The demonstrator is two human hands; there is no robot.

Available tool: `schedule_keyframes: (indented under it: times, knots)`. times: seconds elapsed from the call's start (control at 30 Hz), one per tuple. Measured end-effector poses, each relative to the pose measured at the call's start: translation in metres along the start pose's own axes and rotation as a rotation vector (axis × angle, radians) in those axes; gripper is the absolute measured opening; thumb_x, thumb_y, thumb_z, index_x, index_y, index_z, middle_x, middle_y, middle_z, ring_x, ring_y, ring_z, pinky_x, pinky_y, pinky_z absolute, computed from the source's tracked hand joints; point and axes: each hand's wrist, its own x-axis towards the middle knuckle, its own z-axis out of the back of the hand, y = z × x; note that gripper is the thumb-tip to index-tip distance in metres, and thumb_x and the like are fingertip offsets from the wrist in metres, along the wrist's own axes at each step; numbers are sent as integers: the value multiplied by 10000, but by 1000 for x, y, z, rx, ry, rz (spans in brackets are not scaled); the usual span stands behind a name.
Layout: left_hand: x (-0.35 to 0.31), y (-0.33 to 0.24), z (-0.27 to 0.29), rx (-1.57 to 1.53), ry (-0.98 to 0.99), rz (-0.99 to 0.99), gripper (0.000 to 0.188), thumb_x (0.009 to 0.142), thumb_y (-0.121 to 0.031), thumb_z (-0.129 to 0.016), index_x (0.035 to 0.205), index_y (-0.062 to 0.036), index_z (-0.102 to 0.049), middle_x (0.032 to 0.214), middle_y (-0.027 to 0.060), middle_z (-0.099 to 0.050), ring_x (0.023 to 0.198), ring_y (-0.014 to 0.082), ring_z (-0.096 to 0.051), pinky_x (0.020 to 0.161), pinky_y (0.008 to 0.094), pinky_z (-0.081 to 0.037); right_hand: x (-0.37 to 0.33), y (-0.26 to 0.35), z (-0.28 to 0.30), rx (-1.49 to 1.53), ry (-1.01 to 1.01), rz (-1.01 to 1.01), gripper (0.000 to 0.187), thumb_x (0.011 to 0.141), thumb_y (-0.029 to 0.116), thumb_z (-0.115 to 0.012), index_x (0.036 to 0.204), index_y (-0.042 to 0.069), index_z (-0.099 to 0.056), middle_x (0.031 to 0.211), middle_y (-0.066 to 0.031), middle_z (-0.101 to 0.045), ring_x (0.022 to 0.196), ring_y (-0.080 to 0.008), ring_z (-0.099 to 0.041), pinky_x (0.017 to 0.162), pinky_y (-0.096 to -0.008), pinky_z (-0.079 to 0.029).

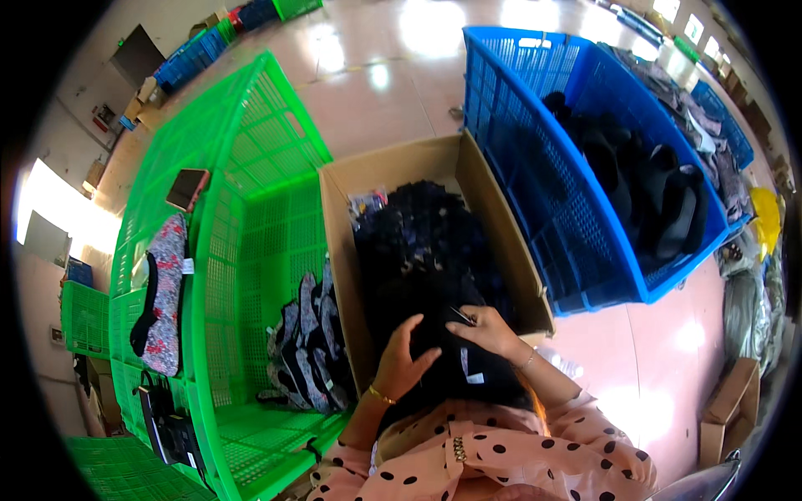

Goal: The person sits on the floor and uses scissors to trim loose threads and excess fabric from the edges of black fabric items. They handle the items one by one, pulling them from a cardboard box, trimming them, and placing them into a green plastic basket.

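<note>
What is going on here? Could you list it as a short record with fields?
Left hand: rests on a black garment
Right hand: holds a small thin tool, hard to tell which, at the same garment
Cardboard box: in the middle, full of dark pieces
Green crate: to the person's left, patterned pieces inside
Blue crate: to the right, black pieces inside
Floor: shiny, pinkish

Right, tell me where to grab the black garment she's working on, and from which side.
Take the black garment by its near edge, beside the white tag, coming from above on the person's side. It lies bunched over the cardboard box's near end, so that edge is free. The left hand and right hand already press on its top there.
</note>
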Motion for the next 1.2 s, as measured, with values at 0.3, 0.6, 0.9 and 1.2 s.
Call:
schedule_keyframes:
  times: [0.3,0.6,0.9,1.2]
  knots:
    - [-12,-6,22,-697,363,301,253,884,-124,-703,1078,-35,-568,919,-24,-603,818,37,-545,716,203,-458,-19,23,19,757,1,-79,213,952,232,-610,1086,66,-596,682,71,-475,568,-17,-390,530,-185,-312]
    - [3,-63,30,-1098,-372,404,181,956,-75,-543,1135,-94,-557,987,-5,-625,868,98,-607,722,247,-496,-69,63,10,-112,-177,352,675,713,296,-842,1243,-3,-548,850,-113,-671,752,-191,-667,702,-276,-514]
    - [-10,-64,8,-1197,-340,398,202,945,-37,-571,1138,-91,-548,975,-26,-604,804,79,-566,734,226,-469,-86,44,-8,-194,-276,312,350,793,85,-765,1082,-65,-639,870,-145,-682,731,-159,-661,673,-258,-518]
    - [-28,-48,-28,260,-204,-260,604,650,-401,-853,1011,6,-593,970,223,-585,884,421,-549,821,494,-453,-87,50,-33,-103,-375,226,206,859,63,-681,1051,5,-632,726,-170,-652,633,-274,-679,573,-318,-522]
